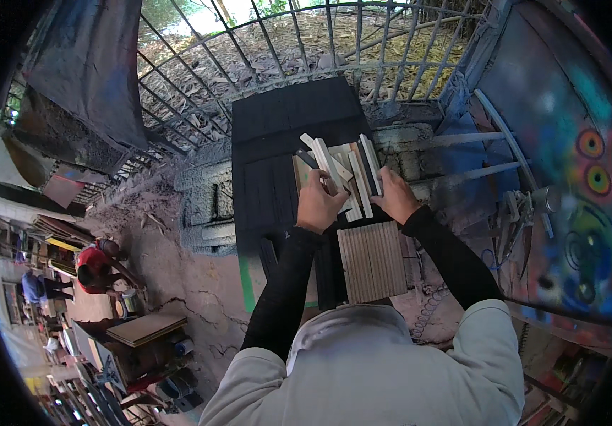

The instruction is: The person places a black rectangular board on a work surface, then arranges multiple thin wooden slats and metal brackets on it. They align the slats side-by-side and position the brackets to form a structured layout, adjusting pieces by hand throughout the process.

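Apparently closed, both hands, on pale strips

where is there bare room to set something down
The black surface is bare beyond the pale strips, toward the barred fence, and between the strips and its left edge. It is crowded around the left hand and right hand, where strips cluster.

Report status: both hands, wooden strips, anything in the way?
Left hand: gripping white wooden strip. Right hand: gripping pale strips. Loose wooden strips crowd the gap between hands, above black panel.
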`<state>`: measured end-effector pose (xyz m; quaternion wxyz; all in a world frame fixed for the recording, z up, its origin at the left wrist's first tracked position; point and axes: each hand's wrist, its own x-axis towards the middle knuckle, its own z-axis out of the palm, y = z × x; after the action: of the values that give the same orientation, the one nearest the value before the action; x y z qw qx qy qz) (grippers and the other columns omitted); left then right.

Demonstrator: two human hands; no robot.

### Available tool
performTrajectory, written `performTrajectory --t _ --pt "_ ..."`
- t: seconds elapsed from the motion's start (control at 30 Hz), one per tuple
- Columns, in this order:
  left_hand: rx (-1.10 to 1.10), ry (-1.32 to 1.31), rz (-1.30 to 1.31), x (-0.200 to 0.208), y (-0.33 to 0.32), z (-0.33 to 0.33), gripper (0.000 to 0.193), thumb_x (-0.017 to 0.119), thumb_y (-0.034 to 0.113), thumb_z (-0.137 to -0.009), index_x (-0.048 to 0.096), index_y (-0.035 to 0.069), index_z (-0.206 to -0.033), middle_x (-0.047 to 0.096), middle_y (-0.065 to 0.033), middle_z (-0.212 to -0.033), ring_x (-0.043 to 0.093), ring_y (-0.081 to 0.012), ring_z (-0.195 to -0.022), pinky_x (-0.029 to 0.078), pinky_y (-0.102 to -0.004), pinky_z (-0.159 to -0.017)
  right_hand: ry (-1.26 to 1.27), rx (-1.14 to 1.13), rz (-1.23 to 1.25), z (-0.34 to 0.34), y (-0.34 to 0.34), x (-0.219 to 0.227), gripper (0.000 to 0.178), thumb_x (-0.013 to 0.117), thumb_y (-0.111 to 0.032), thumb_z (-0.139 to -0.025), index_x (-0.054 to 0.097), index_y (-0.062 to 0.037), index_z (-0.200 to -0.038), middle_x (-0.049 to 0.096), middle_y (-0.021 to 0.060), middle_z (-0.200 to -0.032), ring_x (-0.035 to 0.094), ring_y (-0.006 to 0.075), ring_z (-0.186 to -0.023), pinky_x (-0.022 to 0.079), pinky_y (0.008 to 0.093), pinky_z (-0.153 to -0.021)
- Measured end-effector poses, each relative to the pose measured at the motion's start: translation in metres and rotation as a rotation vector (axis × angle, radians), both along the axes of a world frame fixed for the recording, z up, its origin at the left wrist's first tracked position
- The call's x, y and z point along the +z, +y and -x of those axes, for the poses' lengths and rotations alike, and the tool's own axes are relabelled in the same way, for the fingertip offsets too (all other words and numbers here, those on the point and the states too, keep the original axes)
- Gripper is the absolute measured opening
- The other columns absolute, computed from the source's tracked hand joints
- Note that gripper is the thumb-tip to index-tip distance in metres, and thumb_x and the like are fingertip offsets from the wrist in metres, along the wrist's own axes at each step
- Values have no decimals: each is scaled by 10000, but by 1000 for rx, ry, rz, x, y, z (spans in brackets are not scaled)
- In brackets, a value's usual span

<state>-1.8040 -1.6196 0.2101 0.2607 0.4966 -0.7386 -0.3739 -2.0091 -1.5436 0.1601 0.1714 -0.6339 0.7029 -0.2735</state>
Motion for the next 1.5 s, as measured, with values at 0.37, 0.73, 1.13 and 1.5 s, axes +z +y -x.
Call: performTrajectory --t 0.37,0.73,1.13,1.5 --pt "-18 -17 42 -3 0 1 417 730 165 -773 538 -39 -1083 701 -198 -823 724 -283 -750 569 -362 -673 -190 -43 -64 4 -3 -14 469 781 -172 -761 506 42 -1074 618 235 -981 628 404 -942 504 472 -801" --pt "-10 -3 5 9 2 0 416 750 174 -758 538 -25 -1055 692 -192 -817 716 -283 -733 561 -363 -664 48 -138 -190 0 1 -3 425 759 -247 -756 587 94 -941 636 303 -856 648 456 -867 543 501 -764" --pt "-13 57 27 3 1 -11 389 750 140 -734 519 -10 -1008 675 -182 -778 699 -294 -680 547 -375 -620 153 112 -243 -32 7 30 261 694 -201 -795 654 56 -791 650 279 -818 647 445 -807 534 509 -744" --pt "2 126 65 15 2 -34 387 756 129 -735 520 -28 -998 666 -168 -739 697 -303 -692 542 -374 -629 143 -14 -287 -41 -8 18 254 672 -172 -749 656 79 -782 650 297 -825 656 460 -791 547 505 -732"
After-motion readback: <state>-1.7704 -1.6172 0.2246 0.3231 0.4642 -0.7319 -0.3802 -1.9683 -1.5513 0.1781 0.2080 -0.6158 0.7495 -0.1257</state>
